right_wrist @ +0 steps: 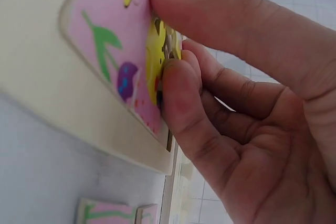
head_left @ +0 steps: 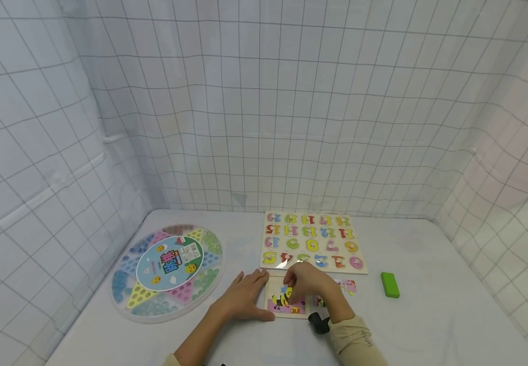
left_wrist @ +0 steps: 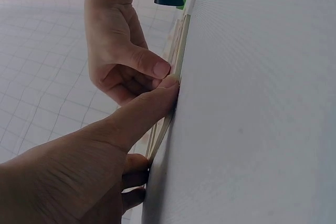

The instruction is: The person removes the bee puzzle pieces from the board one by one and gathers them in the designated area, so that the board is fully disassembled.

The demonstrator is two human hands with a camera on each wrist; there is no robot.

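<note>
A small wooden jigsaw tray (head_left: 275, 283) with a bee picture on pink and yellow lies flat on the table. My left hand (head_left: 245, 297) holds its left side, fingers at the far corner and thumb at the near corner. In the left wrist view the thumb sits against the tray's thin edge (left_wrist: 182, 43). My right hand (head_left: 311, 282) is over the picture, fingers curled down. Up close, its thumb and index finger pinch at a yellow puzzle piece (right_wrist: 153, 59) in the tray, partly hidden by the fingertips. Loose pink puzzle pieces (head_left: 348, 286) lie right of the tray.
Behind the tray lies a number board (head_left: 302, 237) with colourful numerals. A round game board (head_left: 169, 263) with a star pattern and blue label is at left. A green block (head_left: 390, 285) rests at right. White grid-patterned cloth (head_left: 291, 127) hangs behind the table.
</note>
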